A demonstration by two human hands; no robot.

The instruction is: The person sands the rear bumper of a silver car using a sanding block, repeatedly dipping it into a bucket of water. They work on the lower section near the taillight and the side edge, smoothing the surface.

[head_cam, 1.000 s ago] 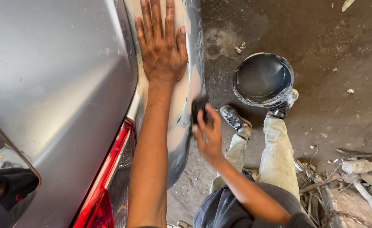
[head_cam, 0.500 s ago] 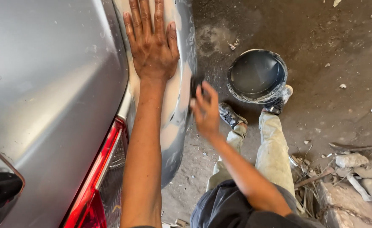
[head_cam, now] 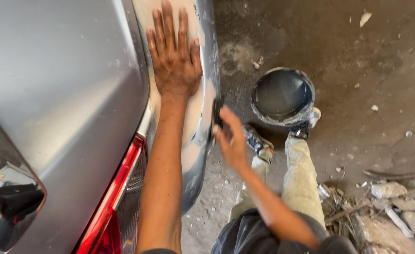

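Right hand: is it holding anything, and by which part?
The right hand grips a small dark block by its lower end, pressed to the car panel. The left hand lies flat, holding nothing.

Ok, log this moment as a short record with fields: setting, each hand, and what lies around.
setting: rear corner of a silver car, seen from above
left hand: left hand flat, fingers spread, on the pale sanded panel
right hand: right hand blurred, gripping a dark sanding block against the panel edge
tail light: red tail light below the left forearm
floor: dark round bucket beside the person's shoes; rubble at lower right
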